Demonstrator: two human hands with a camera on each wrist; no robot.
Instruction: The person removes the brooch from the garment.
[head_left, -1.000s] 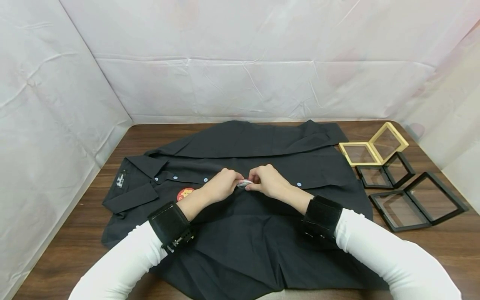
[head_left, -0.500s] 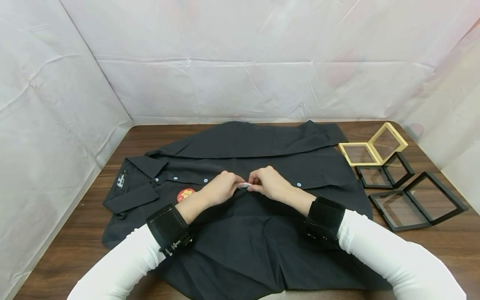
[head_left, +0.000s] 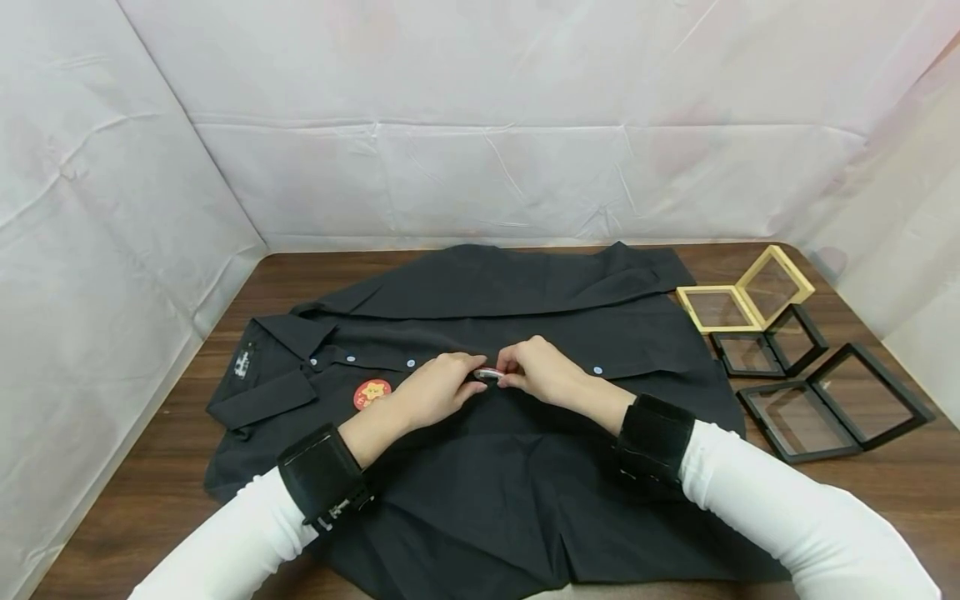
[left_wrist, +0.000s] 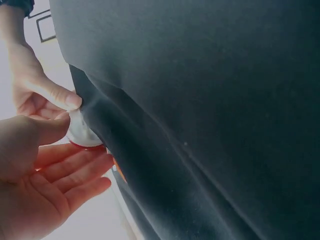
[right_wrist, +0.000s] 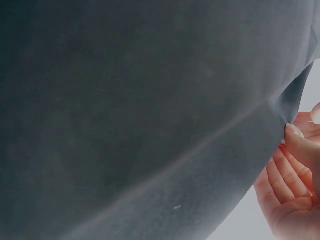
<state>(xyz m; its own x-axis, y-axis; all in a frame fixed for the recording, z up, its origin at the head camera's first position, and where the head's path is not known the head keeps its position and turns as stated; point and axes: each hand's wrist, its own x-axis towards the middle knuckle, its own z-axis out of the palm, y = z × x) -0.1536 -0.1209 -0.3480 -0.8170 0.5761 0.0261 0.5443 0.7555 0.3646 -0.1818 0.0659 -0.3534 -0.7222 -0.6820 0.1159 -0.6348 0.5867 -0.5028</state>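
Observation:
A black button-up shirt lies spread on the table. At its middle a round pin badge stands edge-on between the hands; its pale back and red rim show in the left wrist view. My right hand pinches the badge together with shirt cloth, thumb in front. My left hand is at the badge's other side, with thumb and index finger parted around its edge; its other fingers extend loosely below the rim. Another badge, red with a yellow figure, lies on the shirt beside the left wrist. The pin is not clearly visible.
Open display frames stand at the table's right side: a yellow one, a small black one and a larger black one. White sheeting hangs behind and beside the wooden table.
My left thumb and index finger have spread apart from their pinch on the badge, and the left wrist has shifted slightly left. The right hand keeps its pinch almost in place.

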